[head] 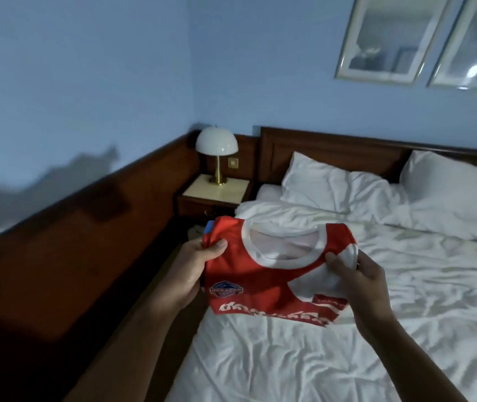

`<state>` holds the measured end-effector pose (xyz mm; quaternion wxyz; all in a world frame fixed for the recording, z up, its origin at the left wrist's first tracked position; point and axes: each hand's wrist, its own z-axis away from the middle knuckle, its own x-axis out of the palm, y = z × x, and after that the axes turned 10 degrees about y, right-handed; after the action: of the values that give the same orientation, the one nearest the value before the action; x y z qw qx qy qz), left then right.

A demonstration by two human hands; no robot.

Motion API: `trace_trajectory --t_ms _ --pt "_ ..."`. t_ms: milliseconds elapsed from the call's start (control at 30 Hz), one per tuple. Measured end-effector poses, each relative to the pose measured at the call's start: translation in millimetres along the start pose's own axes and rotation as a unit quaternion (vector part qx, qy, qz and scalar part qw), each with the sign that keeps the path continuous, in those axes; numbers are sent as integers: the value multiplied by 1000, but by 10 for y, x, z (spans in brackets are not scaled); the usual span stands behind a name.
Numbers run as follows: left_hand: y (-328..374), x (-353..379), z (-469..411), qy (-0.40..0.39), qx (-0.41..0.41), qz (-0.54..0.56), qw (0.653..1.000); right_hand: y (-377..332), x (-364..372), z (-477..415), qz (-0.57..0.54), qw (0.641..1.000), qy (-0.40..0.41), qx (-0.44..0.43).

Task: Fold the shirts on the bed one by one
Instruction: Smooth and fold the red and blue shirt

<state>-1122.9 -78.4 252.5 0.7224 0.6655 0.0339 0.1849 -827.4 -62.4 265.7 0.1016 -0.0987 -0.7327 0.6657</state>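
Note:
A red shirt (pixel 263 282) with a white collar, white patches and white lettering is folded into a compact rectangle and held up above the left edge of the bed (pixel 318 358). My left hand (pixel 193 268) grips its left side, thumb on top of the red cloth. My right hand (pixel 362 282) pinches its right side at a white patch, thumb on the front. A bit of blue cloth shows at the shirt's upper left corner. No other shirt is visible on the bed.
White crumpled sheets cover the bed, with two pillows (pixel 327 184) at the wooden headboard (pixel 333 149). A nightstand (pixel 217 192) with a white dome lamp (pixel 217 149) stands at the left. Dark wood panelling (pixel 86 233) runs along the left wall.

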Motion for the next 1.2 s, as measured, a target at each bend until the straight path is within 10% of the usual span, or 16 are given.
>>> trace_trajectory --t_ms 500,800,1200 --pt "1087 -1702 4363 388 148 24 909 -1222 940 2739 -88 905 -404 -96" --pt "806 -2699 7841 661 195 51 723 -1557 1621 6079 -139 709 -688 -65" --pt "-187 -3114 11896 866 243 91 428 -1529 1217 10898 -163 448 -877 -56"
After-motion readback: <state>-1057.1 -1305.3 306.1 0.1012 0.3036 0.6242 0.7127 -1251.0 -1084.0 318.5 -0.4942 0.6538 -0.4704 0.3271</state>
